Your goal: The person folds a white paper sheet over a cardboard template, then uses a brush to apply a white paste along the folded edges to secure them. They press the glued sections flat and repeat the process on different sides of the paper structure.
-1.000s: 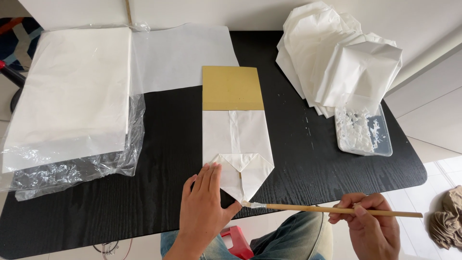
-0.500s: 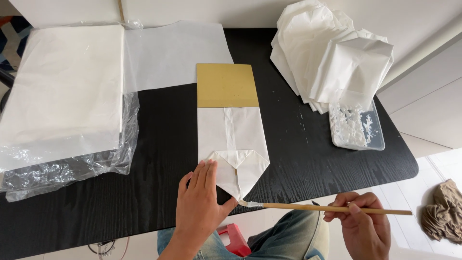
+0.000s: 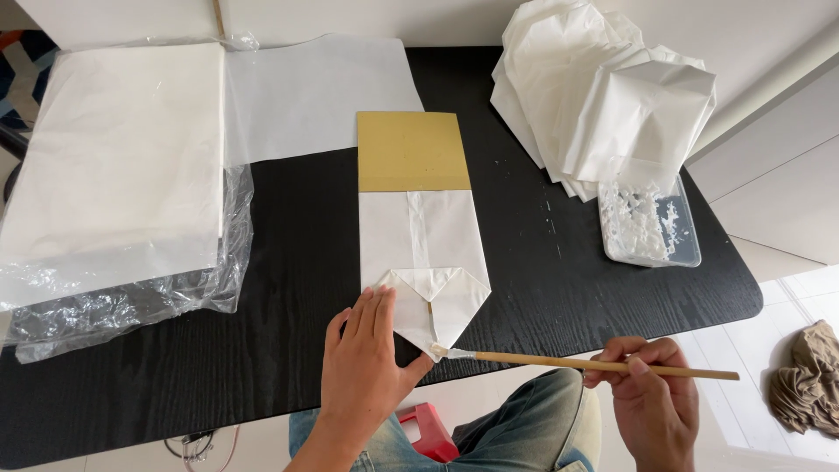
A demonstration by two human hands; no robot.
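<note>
Head view: left hand (image 3: 365,371) flat on folded paper bag (image 3: 426,262); right hand (image 3: 651,404) grips brush (image 3: 585,362).

Black wood-grain table (image 3: 262,367) with rounded corners, set against a pale wall (image 3: 769,35) along its far edge. Beyond the table's right edge, glossy light floor tiles (image 3: 769,297) reflecting daylight, with a crumpled brownish cloth (image 3: 808,376) lying on them. Below the near edge, a small red stool (image 3: 428,428)

black table (image 3: 559,288), paper bag (image 3: 424,253), paper stacks (image 3: 114,166)
</note>
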